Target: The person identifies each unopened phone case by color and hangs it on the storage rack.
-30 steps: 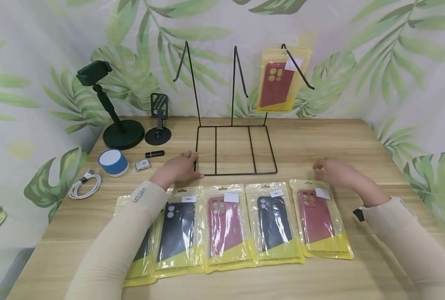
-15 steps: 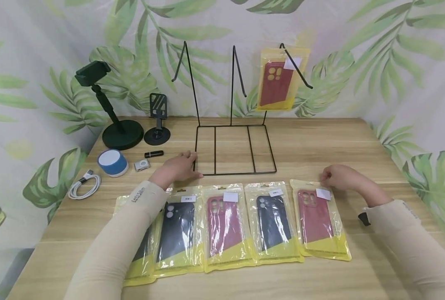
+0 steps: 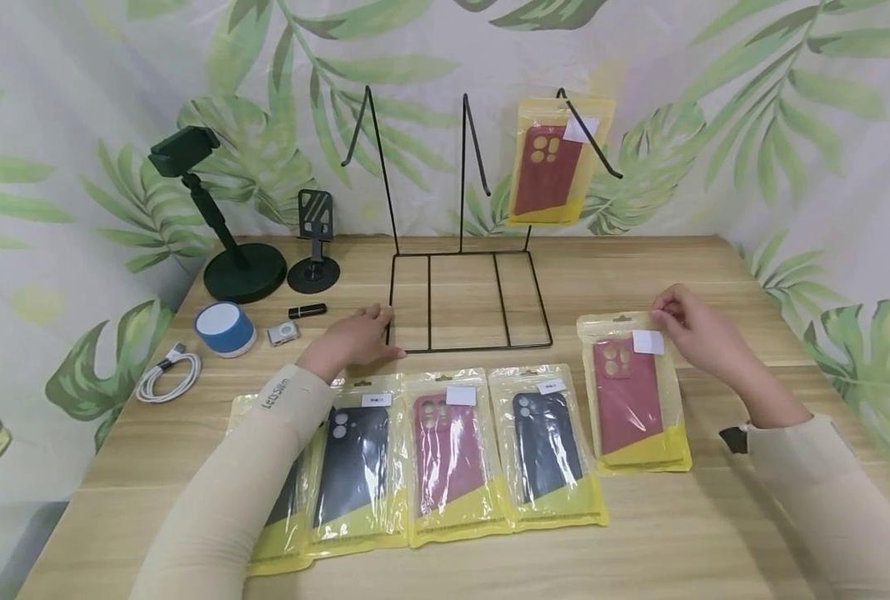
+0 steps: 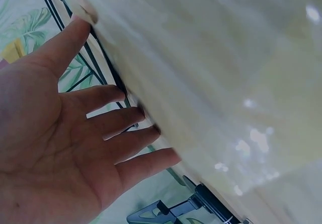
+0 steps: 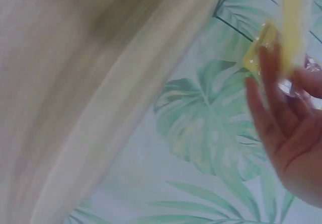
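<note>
Pinching the upper right corner of a red case pack point(image 3: 628, 400), the right hand point(image 3: 702, 332) is at 3 o'clock from the middle of the wire rack point(image 3: 462, 253)'s base, the pack itself at 4 o'clock. (I cannot tell whether its lower edge touches the table point(image 3: 640, 550).) The left hand point(image 3: 351, 340), well apart from the right, lies at 8 o'clock with fingers straight and spread, fingertips at the base's left edge.

The held pack's left edge runs just beside a black case pack point(image 3: 546, 450) at 5 o'clock. A second red pack point(image 3: 448, 454) lies at 6 and a second black pack point(image 3: 355, 467) at 7, their top edges just below the base's front bar. A strip of wood grain opens between the base's right bar and the held pack; a wider one stretches towards the table's right edge. A hanging pack point(image 3: 550, 167) occupies the rack's hook at 1 o'clock.
</note>
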A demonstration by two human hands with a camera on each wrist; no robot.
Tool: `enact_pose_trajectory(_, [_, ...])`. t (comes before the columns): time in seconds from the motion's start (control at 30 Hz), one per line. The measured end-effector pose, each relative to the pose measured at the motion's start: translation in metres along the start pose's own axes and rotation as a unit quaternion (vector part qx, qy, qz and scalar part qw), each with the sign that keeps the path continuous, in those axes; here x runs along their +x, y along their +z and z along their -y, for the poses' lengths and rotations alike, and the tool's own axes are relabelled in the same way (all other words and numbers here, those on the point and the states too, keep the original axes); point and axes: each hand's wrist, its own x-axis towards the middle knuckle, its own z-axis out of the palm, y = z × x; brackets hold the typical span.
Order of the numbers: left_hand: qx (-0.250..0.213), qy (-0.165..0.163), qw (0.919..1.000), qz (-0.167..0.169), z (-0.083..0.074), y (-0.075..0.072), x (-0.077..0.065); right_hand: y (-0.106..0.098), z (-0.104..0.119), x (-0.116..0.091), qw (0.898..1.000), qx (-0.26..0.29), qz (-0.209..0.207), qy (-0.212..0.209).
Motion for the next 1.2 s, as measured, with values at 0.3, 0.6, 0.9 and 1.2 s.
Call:
enact_pose_trajectory(0.3, [0.001, 0.004, 1.0000, -0.004, 0.004, 0.002, 0.001, -0.003, 0.022, -0.008, 0.966, 0.045, -0.190, -0.171])
enact_pose_trajectory(0.6, [0.003, 0.009, 0.9999, -0.005, 0.004, 0.004, 0.000, -0.025, 0.054, -0.001, 0.905, 0.092, -0.283, -0.306])
enact_pose_trajectory(0.9, [-0.004, 0.008, 0.9999, -0.012, 0.004, 0.005, -0.004, -0.049, 0.089, 0.039, 0.885, 0.140, -0.366, -0.252])
enact_pose_trajectory(1.2, [-0.011, 0.012, 0.9998, -0.013, 0.002, 0.003, -0.004, -0.054, 0.098, 0.068, 0.873, 0.187, -0.381, -0.241])
